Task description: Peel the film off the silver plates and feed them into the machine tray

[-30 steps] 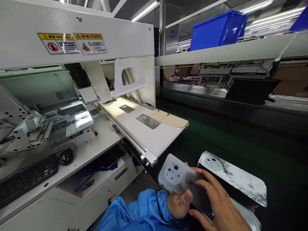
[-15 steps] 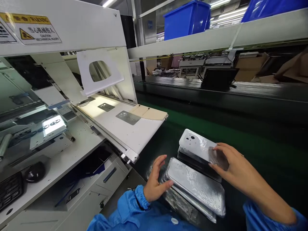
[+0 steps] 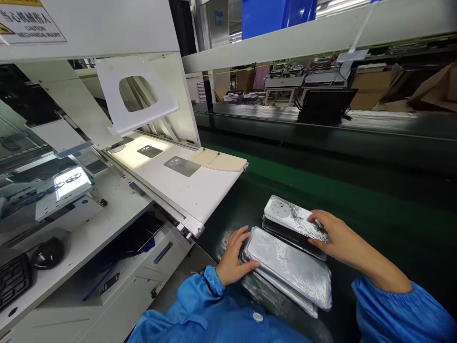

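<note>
Two stacks of phone back covers wrapped in shiny film lie on the dark green conveyor belt (image 3: 357, 190). My left hand (image 3: 233, 259) rests against the left edge of the near stack (image 3: 291, 269), fingers curved onto it. My right hand (image 3: 337, 238) lies flat on the top cover of the far stack (image 3: 289, 216), whose round camera cut-out faces left. Blue sleeves cover both arms.
A white machine stands at the left, with a small white belt (image 3: 200, 190) carrying two grey cover parts (image 3: 181, 166). A mouse (image 3: 48, 252) and keyboard (image 3: 12, 278) sit on its lower shelf. Blue bins (image 3: 278, 16) stand on the overhead rack; cardboard boxes (image 3: 371, 93) lie beyond the far belt.
A cover held in both hands was set down on the stacks. My right hand has lowered flat onto the far stack; my left hand has closed in on the near stack's edge.
</note>
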Motion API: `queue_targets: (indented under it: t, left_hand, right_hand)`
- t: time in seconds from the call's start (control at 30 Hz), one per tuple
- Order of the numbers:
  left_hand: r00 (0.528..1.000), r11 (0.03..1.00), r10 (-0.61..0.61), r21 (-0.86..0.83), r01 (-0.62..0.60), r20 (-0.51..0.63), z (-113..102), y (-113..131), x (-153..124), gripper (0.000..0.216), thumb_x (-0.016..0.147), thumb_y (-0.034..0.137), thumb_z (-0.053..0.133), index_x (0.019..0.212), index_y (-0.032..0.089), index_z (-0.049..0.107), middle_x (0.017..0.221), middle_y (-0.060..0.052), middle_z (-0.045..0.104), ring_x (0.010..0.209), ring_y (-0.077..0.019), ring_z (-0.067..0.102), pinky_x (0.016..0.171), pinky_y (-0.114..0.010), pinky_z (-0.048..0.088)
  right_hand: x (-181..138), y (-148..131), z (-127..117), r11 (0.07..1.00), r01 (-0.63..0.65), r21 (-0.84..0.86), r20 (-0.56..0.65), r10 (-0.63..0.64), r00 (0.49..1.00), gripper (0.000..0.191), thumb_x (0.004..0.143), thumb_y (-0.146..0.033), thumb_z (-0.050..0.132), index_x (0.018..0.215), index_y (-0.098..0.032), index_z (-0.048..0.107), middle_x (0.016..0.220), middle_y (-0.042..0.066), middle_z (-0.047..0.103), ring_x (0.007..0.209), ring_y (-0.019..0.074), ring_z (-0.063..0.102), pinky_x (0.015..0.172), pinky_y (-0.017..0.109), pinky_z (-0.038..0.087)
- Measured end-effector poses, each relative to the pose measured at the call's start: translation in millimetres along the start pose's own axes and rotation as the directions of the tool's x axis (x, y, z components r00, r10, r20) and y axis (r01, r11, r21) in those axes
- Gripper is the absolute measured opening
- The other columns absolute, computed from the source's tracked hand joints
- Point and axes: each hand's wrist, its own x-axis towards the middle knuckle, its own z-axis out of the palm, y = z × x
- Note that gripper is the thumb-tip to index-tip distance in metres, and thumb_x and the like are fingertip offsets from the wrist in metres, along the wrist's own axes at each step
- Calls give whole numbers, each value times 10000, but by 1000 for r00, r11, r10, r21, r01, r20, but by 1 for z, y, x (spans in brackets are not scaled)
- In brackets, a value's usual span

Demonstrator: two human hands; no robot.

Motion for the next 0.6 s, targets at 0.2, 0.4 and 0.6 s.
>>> queue_targets:
  t: [0.2,0.4,0.6]
  left_hand:
    - [1000,999,23,-40,-23,-4,1,-6,-1,694,743,560,667,1307,207,471,1445,-171,422,1350,-313,377,1134,-559,253]
    - [998,993,-16,-120,8,-60,1,-8,-4,669,740,565,669,1287,215,509,1420,-155,460,1324,-304,417,1089,-509,353]
    - [994,981,-19,-192,-2,-109,1,-8,-3,655,719,553,698,1254,209,541,1389,-157,496,1280,-294,466,1017,-459,442]
  right_hand:
    - [0,3,0,991,28,-130,-60,-36,998,530,696,-453,550,1133,-155,585,1426,145,417,1279,371,408,964,526,446]
    - [-1,2,20,981,102,-164,-109,-121,987,514,766,-347,436,1202,-124,591,1280,134,578,1260,343,454,966,540,461]
    - [-5,-10,12,990,65,-125,-70,-74,995,504,833,-366,355,1156,-107,642,1217,185,605,1126,339,575,920,475,511]
